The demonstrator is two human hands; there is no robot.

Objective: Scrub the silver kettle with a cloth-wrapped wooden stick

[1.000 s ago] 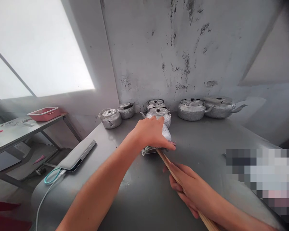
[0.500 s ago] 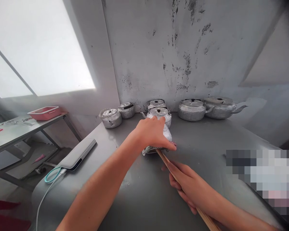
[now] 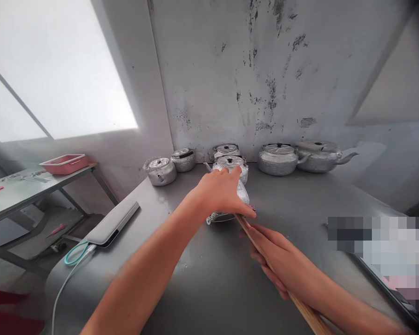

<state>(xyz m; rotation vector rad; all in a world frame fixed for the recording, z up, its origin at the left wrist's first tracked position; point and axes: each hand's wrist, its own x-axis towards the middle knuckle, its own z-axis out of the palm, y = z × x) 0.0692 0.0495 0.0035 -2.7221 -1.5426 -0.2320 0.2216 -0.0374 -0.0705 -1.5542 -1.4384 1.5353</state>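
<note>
My left hand (image 3: pixel 219 188) is curved over a silver hammered-metal kettle (image 3: pixel 243 193), gripping it from above. The kettle seems tipped on its side, with its rim turned towards me; most of its body is hidden under the hand. A wooden stick (image 3: pixel 260 246) runs from its rim down to the lower right. Around this stick are wrapped the fingers of my right hand (image 3: pixel 274 258), thumb along the top. The stick's far end is hidden at the kettle, so I cannot tell how deep it goes.
Two silver kettles (image 3: pixel 231 163) stand right behind my left hand. Two more kettles (image 3: pixel 159 172) are at the back left, and two larger ones (image 3: pixel 278 160) at the back right. A power bank (image 3: pixel 115 223) with a cable lies left on the grey table (image 3: pixel 195 298). A pink basin (image 3: pixel 65 164) sits on a side table.
My right hand and the wooden stick have shifted slightly to the right, the stick drawn back a little from the kettle's rim. My left hand has stayed in place.
</note>
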